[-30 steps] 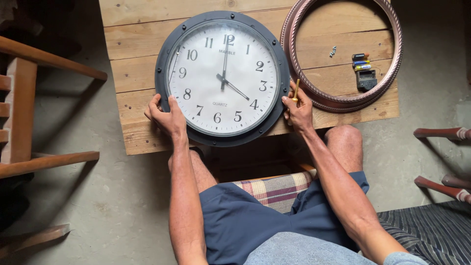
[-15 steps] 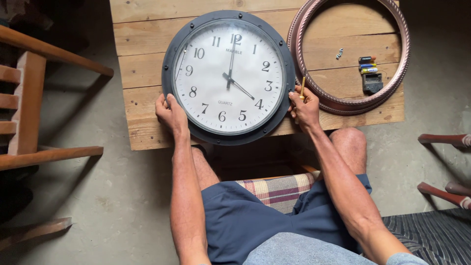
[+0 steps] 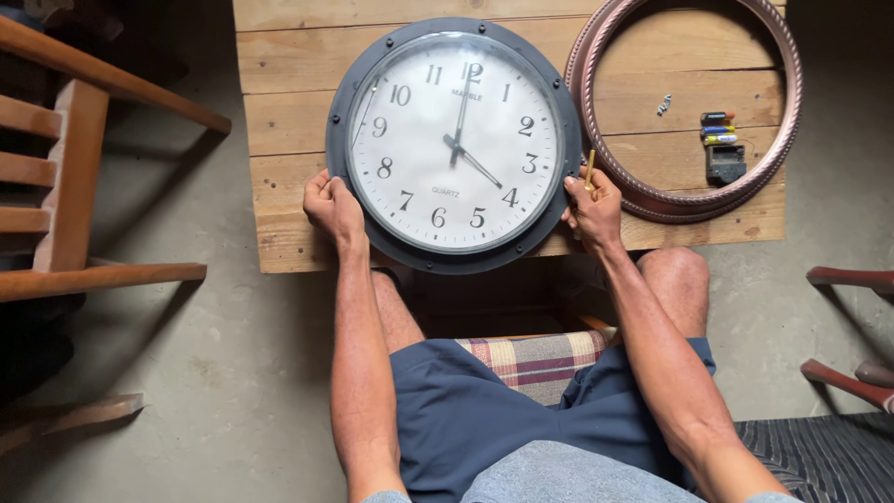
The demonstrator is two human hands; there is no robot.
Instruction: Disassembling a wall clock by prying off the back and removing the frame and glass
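Left hand with fingers curled over the lower-left rim of the round wall clock, grasping it; right hand grasping the lower-right rim, with a thin yellow-handled tool pinched upright in the same fingers, its tip pointing away from the person. The clock lies face up on the wooden slat table, a white dial inside a dark grey frame studded with small screws; being round, it has no long axis, but the twelve points away from the person and the six toward the knees. Its lower edge overhangs the table's near edge slightly, between the two hands. Just beside the clock on the right, and touching or nearly touching its frame, lies a copper-coloured ring frame, which encloses a small black clock movement, several batteries and a small screw. Bare board lies open to the left of the clock as far as the table's left edge; the right side is taken up by the ring. A wooden chair stands well apart on the left, on the concrete floor.
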